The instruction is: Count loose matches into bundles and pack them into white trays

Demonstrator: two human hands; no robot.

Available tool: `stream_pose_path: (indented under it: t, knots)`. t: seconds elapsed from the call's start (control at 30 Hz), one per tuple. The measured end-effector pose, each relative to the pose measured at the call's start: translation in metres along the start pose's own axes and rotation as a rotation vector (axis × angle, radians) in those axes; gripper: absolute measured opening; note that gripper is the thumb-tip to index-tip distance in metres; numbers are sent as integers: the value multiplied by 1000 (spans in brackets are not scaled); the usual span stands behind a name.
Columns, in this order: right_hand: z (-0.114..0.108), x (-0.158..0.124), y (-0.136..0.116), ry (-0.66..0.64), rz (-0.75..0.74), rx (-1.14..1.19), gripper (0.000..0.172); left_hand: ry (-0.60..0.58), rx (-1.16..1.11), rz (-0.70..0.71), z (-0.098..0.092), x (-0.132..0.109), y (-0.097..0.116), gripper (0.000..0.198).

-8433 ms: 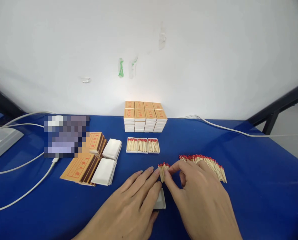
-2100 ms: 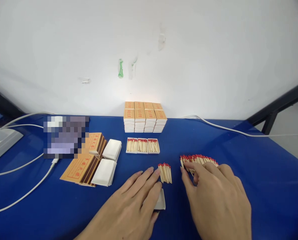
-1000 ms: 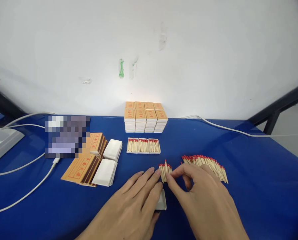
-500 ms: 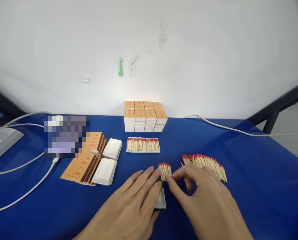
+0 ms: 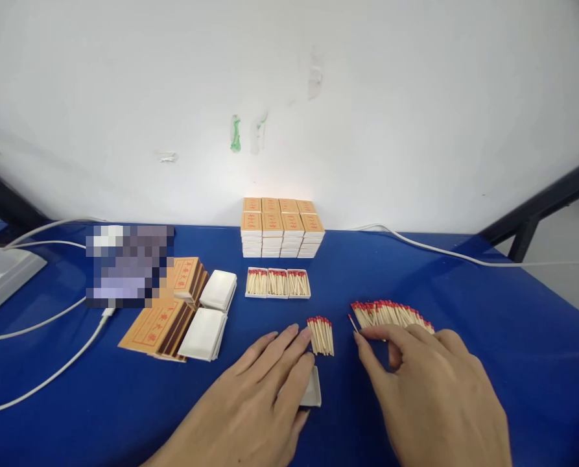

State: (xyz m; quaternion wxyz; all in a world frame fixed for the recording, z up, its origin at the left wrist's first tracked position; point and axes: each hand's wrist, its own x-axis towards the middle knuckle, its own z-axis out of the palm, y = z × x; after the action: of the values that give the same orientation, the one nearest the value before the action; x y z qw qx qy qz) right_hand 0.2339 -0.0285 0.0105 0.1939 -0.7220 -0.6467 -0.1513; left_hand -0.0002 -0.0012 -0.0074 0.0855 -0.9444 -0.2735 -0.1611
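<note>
My left hand lies flat on the blue table with its fingers stretched out. It covers most of a small white empty tray. Its fingertips rest beside a small bundle of red-tipped matches. My right hand is to the right of that bundle, at the left end of a long loose pile of matches. Its thumb and curled fingers pinch at matches there. One match sticks out by the fingertips.
Three filled match trays stand in a row behind the bundle. A block of stacked matchboxes is by the wall. Flat orange sleeves and white trays lie at the left. White cables cross the table.
My right hand has moved right, away from the small bundle and back onto the loose pile. My left hand and the bundle have stayed where they were.
</note>
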Motion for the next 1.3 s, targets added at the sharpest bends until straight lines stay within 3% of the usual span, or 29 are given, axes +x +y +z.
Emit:
stream_pose_path:
  t: [0.3,0.47,0.8,1.03,1.3]
  knots:
    - [-3,4,-10,-4,19,109,36,41,18,-18,2,-2,2,48]
    - [-9,10,-24,-67,80,243,29,45,20,-30,4,-1,1,48]
    - [-11,13,-31,-92,62,247,35,41,26,-39,4,0,3,50]
    - [-11,12,-19,-79,63,242,37,47,17,-31,3,0,2,47]
    - [-3,-2,1,-128,-95,337,16,32,28,-18,1,0,1,48]
